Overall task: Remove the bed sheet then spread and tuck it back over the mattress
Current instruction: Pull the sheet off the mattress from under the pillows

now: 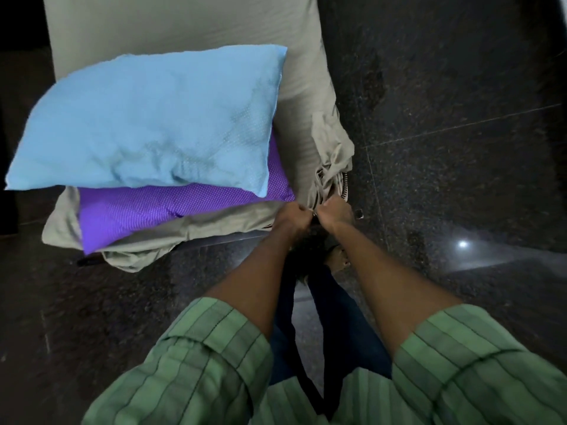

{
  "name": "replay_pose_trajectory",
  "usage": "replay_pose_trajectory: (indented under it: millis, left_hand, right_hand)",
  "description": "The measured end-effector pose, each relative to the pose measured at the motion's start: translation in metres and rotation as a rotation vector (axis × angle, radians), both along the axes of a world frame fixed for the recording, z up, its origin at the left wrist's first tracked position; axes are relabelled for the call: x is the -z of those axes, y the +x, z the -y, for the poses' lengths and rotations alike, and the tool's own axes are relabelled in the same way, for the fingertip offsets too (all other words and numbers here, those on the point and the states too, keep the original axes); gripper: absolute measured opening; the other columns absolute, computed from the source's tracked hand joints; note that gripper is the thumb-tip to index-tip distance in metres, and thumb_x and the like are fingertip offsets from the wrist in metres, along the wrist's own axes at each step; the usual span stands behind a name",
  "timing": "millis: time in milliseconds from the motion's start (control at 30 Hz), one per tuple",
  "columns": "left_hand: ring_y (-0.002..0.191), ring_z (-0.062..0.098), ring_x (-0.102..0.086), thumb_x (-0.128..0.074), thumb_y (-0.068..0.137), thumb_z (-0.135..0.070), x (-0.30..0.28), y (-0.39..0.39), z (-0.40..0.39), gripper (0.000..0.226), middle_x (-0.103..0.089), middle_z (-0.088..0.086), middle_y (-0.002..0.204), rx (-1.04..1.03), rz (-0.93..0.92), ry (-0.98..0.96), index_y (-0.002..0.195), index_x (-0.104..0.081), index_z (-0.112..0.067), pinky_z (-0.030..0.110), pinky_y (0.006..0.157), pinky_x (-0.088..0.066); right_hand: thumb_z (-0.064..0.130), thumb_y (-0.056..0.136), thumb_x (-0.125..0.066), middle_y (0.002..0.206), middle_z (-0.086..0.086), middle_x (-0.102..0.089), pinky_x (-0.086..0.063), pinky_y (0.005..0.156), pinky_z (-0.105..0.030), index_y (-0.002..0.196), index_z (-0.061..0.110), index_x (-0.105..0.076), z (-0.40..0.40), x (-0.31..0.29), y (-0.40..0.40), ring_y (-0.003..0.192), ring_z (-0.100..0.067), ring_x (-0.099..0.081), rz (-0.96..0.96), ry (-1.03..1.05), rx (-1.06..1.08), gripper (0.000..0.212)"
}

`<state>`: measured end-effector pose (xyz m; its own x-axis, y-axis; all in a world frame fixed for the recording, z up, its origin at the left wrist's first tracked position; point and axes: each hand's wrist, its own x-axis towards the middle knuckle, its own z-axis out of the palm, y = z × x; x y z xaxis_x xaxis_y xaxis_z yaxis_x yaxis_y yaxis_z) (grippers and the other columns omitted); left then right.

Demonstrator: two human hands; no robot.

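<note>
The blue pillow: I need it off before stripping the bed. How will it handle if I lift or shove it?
The blue pillow looks puffy and creased, so probably soft, light and floppy. It lies stacked on the purple pillow, overhanging the bed's edge, so a shove could slide it off. Both hands are gripping the sheet.

1. Near right bed corner: both hands, left hand (291, 220) and right hand (334, 210), sit close together at the bunched grey sheet (329, 154); the gap between them is very narrow.
2. Blue pillow (147, 118) stacked on purple pillow (171, 210) blocks most of the near end of the mattress, overhanging its left edge.
3. Open strip of sheet runs right of the pillows to the bed edge.
4. Far mattress surface (184, 19) beyond the pillows is open.
5. Dark floor (460, 118) right of the bed is open; approach from that side unobstructed.
6. Floor left of the forearms, below the hanging sheet, is open.
7. The person's legs and foot (337, 256) stand directly below the corner, between the forearms.
</note>
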<state>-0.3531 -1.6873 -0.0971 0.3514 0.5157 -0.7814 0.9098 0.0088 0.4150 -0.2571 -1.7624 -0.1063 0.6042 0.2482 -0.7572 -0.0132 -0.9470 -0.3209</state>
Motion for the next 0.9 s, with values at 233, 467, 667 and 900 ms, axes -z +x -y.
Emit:
replay_pose_trajectory:
  millis: [233, 467, 667, 900]
  left_hand:
    - [0.09, 0.035, -0.072, -0.056, 0.094, -0.03, -0.048, -0.081, -0.009, 0.031, -0.075, 0.021, 0.099, -0.048, 0.023, -0.049, 0.092, -0.077, -0.007, 0.039, 0.079, -0.058]
    - [0.06, 0.021, -0.055, -0.056, 0.1, -0.024, -0.118, -0.21, -0.036, 0.024, -0.065, 0.008, 0.074, -0.086, 0.066, -0.081, 0.082, -0.068, -0.013, 0.025, 0.052, -0.041]
    - [0.075, 0.035, -0.067, -0.056, 0.1, -0.029, -0.182, -0.347, -0.073, 0.029, -0.071, 0.019, 0.081, -0.014, 0.073, 0.052, 0.084, -0.071, -0.01, 0.031, 0.064, -0.049]
    - [0.072, 0.021, -0.063, -0.062, 0.096, -0.023, -0.24, -0.477, -0.163, 0.025, -0.071, 0.011, 0.08, -0.113, 0.061, 0.261, 0.078, -0.073, -0.009, 0.026, 0.064, -0.045]
  right_hand:
    - [0.025, 0.091, -0.059, 0.128, -0.022, -0.067, -0.051, 0.094, -0.035, 0.119, 0.005, -0.069, 0.01, -0.064, -0.066, 0.12, -0.038, -0.064, -0.044, -0.023, -0.092, 0.036]
    - [0.023, 0.096, -0.055, 0.131, -0.021, -0.066, -0.05, 0.094, -0.035, 0.123, 0.003, -0.067, -0.026, -0.134, -0.192, 0.123, -0.038, -0.061, -0.021, 0.043, -0.208, 0.035]
    - [0.038, 0.094, -0.063, 0.127, -0.019, -0.068, -0.051, 0.088, -0.036, 0.122, 0.004, -0.068, -0.079, -0.179, -0.32, 0.117, -0.038, -0.064, 0.012, 0.128, -0.362, 0.044]
    - [0.023, 0.095, -0.057, 0.136, -0.021, -0.063, -0.051, 0.095, -0.036, 0.131, 0.003, -0.062, -0.177, -0.224, -0.437, 0.126, -0.038, -0.06, 0.055, 0.213, -0.511, 0.041]
